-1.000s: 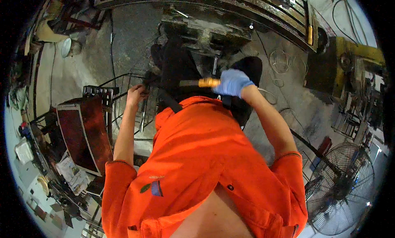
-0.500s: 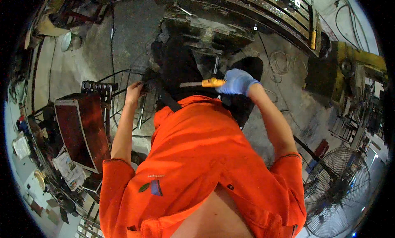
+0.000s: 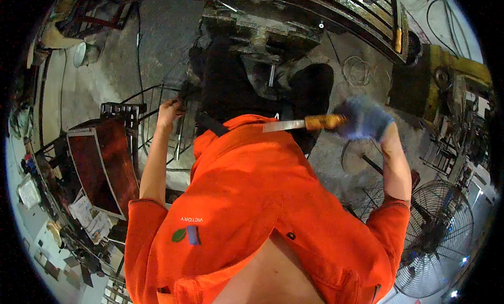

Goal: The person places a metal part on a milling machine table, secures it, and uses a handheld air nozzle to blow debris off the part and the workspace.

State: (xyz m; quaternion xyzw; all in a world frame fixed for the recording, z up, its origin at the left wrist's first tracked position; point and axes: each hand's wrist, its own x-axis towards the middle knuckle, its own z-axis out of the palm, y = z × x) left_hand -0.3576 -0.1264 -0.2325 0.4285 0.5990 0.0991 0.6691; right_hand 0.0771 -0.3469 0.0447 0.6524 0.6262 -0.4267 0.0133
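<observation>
Concrete floor [image 3: 168,46] is stretching behind | gloved right hand [image 3: 365,119], closed, is holding a yellow-handled tool [image 3: 307,123] | tool is lying crosswise before the shirt [image 3: 252,188], blade [image 3: 284,126] pointing left | left hand [image 3: 170,112] is hanging farther, half-curled, hold unclear

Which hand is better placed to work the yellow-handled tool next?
Likely the right hand: gloved, it grips the yellow-handled tool, blade toward the person's left. The bare left hand is apart from the tool, out beside the left thigh; whether it holds anything is unclear.
</observation>
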